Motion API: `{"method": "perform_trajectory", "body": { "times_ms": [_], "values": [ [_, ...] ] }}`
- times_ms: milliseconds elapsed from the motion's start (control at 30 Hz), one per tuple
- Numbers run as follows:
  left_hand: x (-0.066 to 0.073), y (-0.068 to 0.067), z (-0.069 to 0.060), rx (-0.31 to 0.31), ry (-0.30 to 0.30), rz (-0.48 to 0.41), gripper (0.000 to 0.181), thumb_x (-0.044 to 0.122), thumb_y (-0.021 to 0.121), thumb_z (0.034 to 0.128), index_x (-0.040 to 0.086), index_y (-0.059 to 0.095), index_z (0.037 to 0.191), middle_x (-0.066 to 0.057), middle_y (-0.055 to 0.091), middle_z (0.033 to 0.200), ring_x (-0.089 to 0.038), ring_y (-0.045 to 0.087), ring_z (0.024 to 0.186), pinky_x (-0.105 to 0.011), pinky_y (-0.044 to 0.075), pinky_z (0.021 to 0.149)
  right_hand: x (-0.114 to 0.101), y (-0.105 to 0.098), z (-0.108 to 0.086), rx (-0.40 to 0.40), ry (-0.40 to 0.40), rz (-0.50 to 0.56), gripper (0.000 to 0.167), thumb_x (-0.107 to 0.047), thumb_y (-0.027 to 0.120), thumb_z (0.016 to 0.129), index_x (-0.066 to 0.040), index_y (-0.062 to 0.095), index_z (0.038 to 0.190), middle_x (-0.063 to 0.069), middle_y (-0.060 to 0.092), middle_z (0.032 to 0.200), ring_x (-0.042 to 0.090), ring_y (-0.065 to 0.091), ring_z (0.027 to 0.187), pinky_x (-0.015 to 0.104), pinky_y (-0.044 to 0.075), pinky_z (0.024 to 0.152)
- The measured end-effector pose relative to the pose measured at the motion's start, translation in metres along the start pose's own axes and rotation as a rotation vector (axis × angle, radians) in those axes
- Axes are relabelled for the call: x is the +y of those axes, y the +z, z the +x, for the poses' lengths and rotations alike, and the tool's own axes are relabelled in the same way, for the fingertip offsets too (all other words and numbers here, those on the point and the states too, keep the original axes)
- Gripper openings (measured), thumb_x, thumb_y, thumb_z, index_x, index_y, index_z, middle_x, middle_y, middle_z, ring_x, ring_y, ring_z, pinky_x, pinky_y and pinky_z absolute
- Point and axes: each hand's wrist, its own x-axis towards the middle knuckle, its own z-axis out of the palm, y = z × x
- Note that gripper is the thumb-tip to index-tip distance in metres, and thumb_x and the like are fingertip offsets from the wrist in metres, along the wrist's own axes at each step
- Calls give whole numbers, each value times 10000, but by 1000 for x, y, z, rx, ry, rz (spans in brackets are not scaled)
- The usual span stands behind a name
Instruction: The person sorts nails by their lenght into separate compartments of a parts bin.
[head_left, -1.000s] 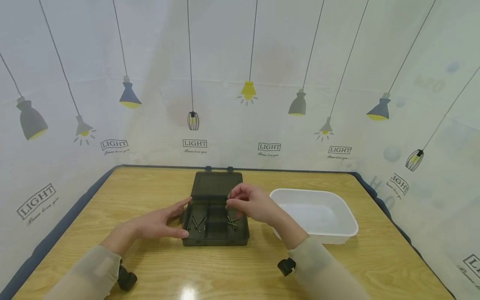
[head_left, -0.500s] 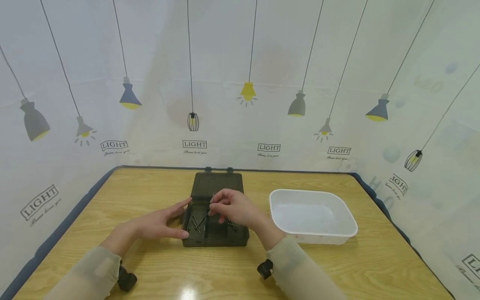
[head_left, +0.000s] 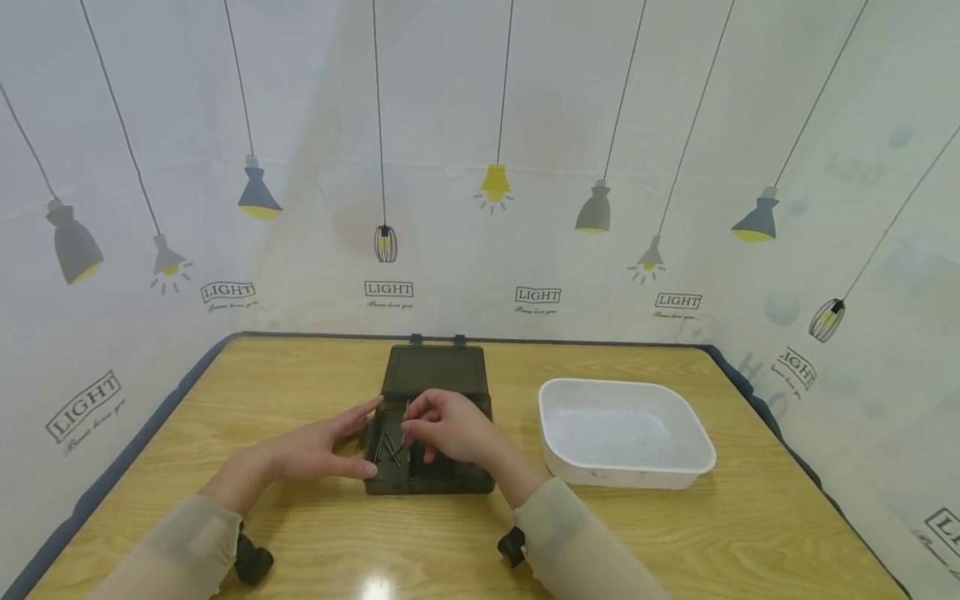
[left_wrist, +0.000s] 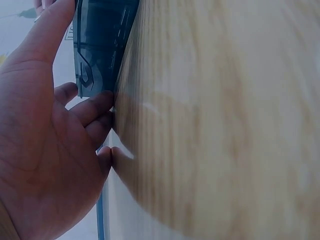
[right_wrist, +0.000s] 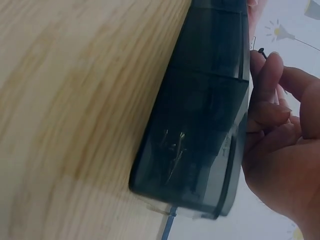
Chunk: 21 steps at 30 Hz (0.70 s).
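Note:
A dark translucent compartment box (head_left: 431,485) lies on the table with its lid (head_left: 435,368) folded back. Several thin metal screws (head_left: 392,448) lie in its left compartment. My left hand (head_left: 311,450) rests against the box's left side, fingers extended, with the thumb at the front corner. Over the left part of the box, my right hand (head_left: 453,429) pinches a small screw (right_wrist: 262,52) between thumb and index finger. It hides the box's middle and right compartments in the head view; in the right wrist view, metal pieces (right_wrist: 175,150) show through the box wall.
A white plastic tub (head_left: 630,477) stands right of the box on the wooden table (head_left: 300,542). Behind the table hangs a white cloth (head_left: 450,100) printed with lamps. Black wrist cameras (head_left: 253,560) sit at both cuffs.
My right hand has moved left and slightly toward me, from above the box's right side to its left compartment, still pinching the screw. The left hand has stayed in place.

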Motion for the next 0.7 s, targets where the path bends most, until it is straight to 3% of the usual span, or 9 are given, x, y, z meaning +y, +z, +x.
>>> {"method": "perform_trajectory", "body": {
  "times_ms": [333, 700],
  "values": [
    [3, 0, -2, -5, -7, -8, 1100, 563, 791, 985, 292, 91, 1790, -231, 305, 1792, -471, 270, 1669, -751, 242, 1293, 0, 12, 4, 11, 35, -56, 83, -244, 740, 1076, -168, 709, 1089, 49, 835, 948, 295, 732, 626, 294, 558, 666],
    [3, -1, -2, -4, -3, -21, 1096, 550, 791, 991, 294, 86, 1790, -226, 297, 1797, -461, 275, 1670, -741, 265, 1287, -1, 14, 3, 9, 34, -76, 65, -230, 739, 1072, -178, 714, 1100, -1, 829, 916, 212, 697, 581, 295, 565, 657]
  ]
}}
